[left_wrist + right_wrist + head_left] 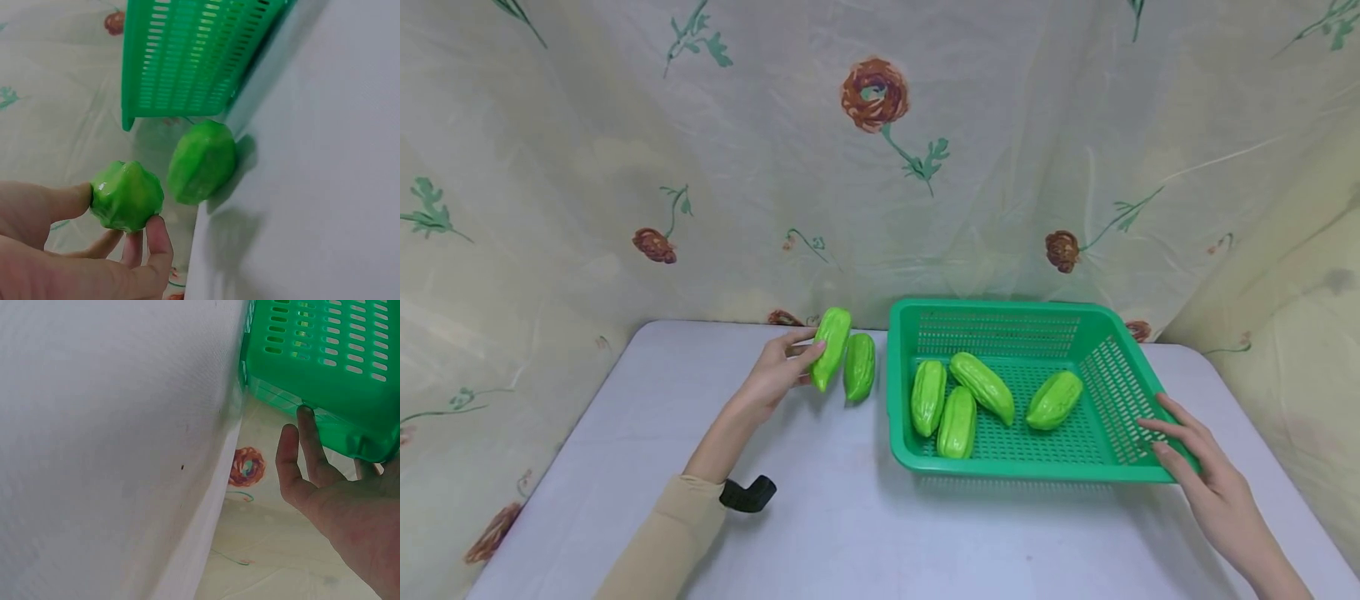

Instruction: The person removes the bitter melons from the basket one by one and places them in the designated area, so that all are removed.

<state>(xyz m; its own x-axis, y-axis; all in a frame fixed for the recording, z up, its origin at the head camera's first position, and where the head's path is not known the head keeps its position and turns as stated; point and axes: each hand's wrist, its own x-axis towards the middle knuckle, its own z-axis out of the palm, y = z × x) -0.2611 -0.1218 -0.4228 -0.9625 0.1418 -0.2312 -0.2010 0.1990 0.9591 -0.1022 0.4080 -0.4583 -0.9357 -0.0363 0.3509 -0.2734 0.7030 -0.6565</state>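
In the head view my left hand (777, 368) holds a light-green bitter melon (831, 348) between thumb and fingers, raised over the back of the table. The left wrist view shows this melon (127, 197) end-on, pinched by the fingertips. A second bitter melon (859, 367) lies on the table just right of it, beside the green plastic basket (897, 400). Several more bitter melons (981, 386) rest inside that basket. My right hand (1206, 475) grips the rim at the basket's right front corner; in the right wrist view, two fingers (310, 440) are outside the basket wall.
The basket stands on a white-covered table (842, 533) near its back edge. A flowered curtain (760, 167) hangs behind and at both sides. A black strap piece (748, 494) sticks out from the left sleeve cuff (696, 500).
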